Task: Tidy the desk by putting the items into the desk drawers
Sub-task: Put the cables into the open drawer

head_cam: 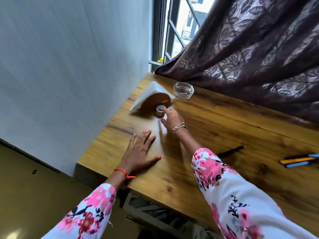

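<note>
A small roll of clear tape (160, 110) stands on the wooden desk (215, 121) in front of a wooden napkin holder (155, 101) with white napkins. My right hand (170, 119) reaches to the roll, its index fingertip touching the top rim, the other fingers spread; it does not grip the roll. My left hand (140, 152) lies flat and open on the desk near the left edge. A black pen (230, 150) lies to the right of my right forearm. Several blue, yellow and black pens (299, 160) lie at the far right.
A glass ashtray (183, 90) sits behind the napkin holder. A dark patterned curtain (250, 49) hangs over the desk's far edge by a window. A white wall (69, 66) borders the desk's left side. Below the near edge a dark drawer area (146, 209) shows, blurred.
</note>
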A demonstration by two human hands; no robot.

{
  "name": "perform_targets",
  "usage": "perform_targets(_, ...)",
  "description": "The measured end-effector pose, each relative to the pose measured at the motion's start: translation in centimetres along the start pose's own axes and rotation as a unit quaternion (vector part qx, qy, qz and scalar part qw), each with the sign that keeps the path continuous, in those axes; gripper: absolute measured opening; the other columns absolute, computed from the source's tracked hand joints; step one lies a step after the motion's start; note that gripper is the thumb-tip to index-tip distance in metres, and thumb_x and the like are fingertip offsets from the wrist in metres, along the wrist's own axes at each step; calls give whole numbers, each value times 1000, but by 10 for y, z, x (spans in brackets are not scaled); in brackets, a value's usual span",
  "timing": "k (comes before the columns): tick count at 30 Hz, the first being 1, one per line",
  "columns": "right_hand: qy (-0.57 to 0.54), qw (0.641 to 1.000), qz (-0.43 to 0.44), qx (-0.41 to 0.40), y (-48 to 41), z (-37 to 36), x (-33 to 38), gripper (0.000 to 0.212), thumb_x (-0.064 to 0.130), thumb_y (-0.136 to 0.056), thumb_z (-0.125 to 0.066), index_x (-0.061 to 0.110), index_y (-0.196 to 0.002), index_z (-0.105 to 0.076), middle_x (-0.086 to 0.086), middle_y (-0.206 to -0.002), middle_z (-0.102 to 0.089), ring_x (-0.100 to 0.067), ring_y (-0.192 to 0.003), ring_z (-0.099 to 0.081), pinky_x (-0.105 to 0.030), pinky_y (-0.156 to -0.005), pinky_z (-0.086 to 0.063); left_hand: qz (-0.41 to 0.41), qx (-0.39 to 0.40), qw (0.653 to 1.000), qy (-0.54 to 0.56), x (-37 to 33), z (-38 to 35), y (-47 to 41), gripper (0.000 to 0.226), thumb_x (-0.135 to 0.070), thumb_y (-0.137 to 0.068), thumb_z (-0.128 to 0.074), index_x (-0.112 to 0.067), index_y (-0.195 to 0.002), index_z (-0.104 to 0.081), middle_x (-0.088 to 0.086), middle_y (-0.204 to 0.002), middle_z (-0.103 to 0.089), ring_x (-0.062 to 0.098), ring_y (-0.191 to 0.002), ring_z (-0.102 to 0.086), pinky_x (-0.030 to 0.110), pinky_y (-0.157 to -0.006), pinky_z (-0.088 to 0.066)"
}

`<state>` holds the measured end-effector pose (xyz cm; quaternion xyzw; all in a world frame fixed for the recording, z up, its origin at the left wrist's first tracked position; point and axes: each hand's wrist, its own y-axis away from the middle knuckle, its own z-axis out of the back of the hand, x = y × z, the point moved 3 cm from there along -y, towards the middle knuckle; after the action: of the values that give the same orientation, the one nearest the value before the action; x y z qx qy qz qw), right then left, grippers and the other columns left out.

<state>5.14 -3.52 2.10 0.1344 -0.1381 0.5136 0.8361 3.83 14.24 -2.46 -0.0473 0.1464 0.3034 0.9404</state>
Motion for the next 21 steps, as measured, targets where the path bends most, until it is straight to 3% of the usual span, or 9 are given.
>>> perform_targets(7, -1, 1000, -19, -8, -8, -9, 7, 43, 18, -88, -56, 11, -129, -45, -18, -127, -47, -33, -121, -44, -38, -97, -39, -4, 2, 1000, -17, 3, -3, -1, 82, -69, -82, -41, -27, -147, -16, -4, -159, -2, 9, -145, 3, 43, -116, 6)
perform_targets(10, -9, 999, -31, -24, -1, -9, 3, 29, 15, -89, -51, 5, -117, -57, -18, -120, -52, -33, -115, -49, -38, -92, -42, -3, -2, 1000, -16, 3, -3, -1, 82, -69, -81, -41, -26, -147, -18, -2, -159, -4, 11, -145, 1, 43, -117, 5)
perform_targets(16, -52, 997, -48, -31, 27, -11, -20, 20, 8, -85, -57, -5, -96, -66, -22, -109, -62, -34, -103, -58, -37, -89, -47, -4, -7, 1000, -21, -1, -2, -2, 96, -78, -67, -15, -25, -147, -21, -1, -158, -7, 13, -146, -2, 44, -117, 5)
perform_targets(18, -77, 994, -47, -53, 35, -10, -23, 21, 10, -82, -63, -3, -99, -64, -21, -110, -60, -33, -105, -55, -37, -92, -44, -6, -10, 1000, -29, -2, -3, 0, 97, -78, -67, -12, -24, -147, -19, 1, -159, -6, 14, -146, -1, 44, -118, 6)
perform_targets(21, -114, 991, -5, -64, 39, -6, -13, 40, 5, -75, -66, 0, -113, -53, -20, -118, -53, -33, -110, -51, -37, -95, -39, -3, -12, 1000, -19, -3, -3, 3, 97, -77, -68, -13, -21, -148, -20, 2, -159, -6, 14, -146, -1, 42, -117, 8)
